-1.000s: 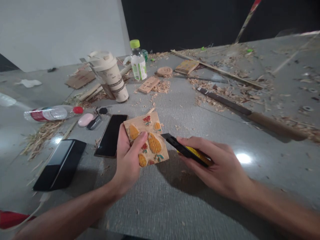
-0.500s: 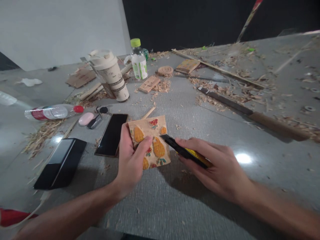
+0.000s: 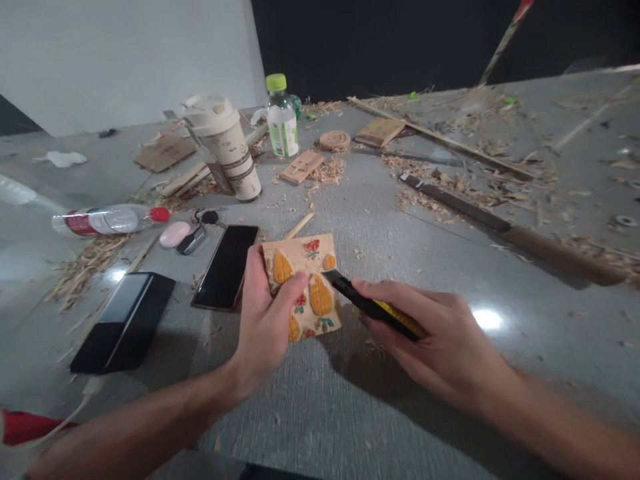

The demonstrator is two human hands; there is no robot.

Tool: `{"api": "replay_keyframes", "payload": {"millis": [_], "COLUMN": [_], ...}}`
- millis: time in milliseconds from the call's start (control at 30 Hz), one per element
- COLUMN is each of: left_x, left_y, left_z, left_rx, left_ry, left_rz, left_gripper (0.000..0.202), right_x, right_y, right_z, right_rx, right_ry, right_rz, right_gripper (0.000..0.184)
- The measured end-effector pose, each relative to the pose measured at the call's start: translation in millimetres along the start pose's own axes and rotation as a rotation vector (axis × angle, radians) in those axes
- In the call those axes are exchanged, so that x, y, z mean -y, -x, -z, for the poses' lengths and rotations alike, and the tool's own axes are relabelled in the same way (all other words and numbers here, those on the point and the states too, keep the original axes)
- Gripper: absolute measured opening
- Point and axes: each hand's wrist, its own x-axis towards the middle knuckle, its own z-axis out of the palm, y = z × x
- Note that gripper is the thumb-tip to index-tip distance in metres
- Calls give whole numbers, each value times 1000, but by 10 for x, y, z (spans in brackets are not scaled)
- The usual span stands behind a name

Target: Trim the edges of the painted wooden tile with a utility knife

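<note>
In the head view, a carved wooden panel (image 3: 320,293) is held above the worktop (image 3: 280,413) by the left hand (image 3: 267,313), its left side gripped and the thumb laid across its face. The panel is decorated with raised yellow shapes (corn-like in their ridges) and smaller red and green ones. A black-and-yellow cutter (image 3: 373,303) is clasped in the right hand (image 3: 440,333), its tip directed at the panel's right edge; whether the edge is touched cannot be told. The two hands are kept apart, with the cutter's front end and part of the panel seen between them.

To the left of the panel, a dark-screened phone (image 3: 230,267) is laid flat, and farther left a black box (image 3: 125,323) is seen with a white cable (image 3: 75,417) near it. Beyond the phone, a pink oval object (image 3: 175,235) is placed near a red-capped bottle (image 3: 110,219), which is laid on its side. A lidded cup (image 3: 227,153) and a green-capped bottle (image 3: 283,127) are stood upright farther back. Near them, a wooden block (image 3: 302,167) and a round carved piece (image 3: 335,140) are surrounded by shavings (image 3: 330,172). At the right, a long tool (image 3: 463,207) is laid diagonally among more shavings.
</note>
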Motion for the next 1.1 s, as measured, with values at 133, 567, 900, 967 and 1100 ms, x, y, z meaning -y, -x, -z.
{"api": "replay_keyframes", "payload": {"millis": [133,567,900,967,1100], "left_x": [-14,10,22,31,41], "left_y": [16,32,30,28,21], "left_z": [-9,-32,-38,-31,-22], "left_rx": [-4,30,-11,-2,2], "left_ry": [21,128,90,113,114], "left_rz": [-15,10,-39,-31,-24], "left_gripper": [28,31,31,32,33], "right_x": [84,105,55,57,75], "right_y": [-28,-41,-75,-68,-43], "right_z": [-8,-4,-7,-8,7], "right_rx": [-19,20,69,21,-46], "right_ry": [-60,-278,-631,-526,-209], "right_rz": [-50,-237,-406,-331,-156], "right_gripper": [27,24,30,29,28]}}
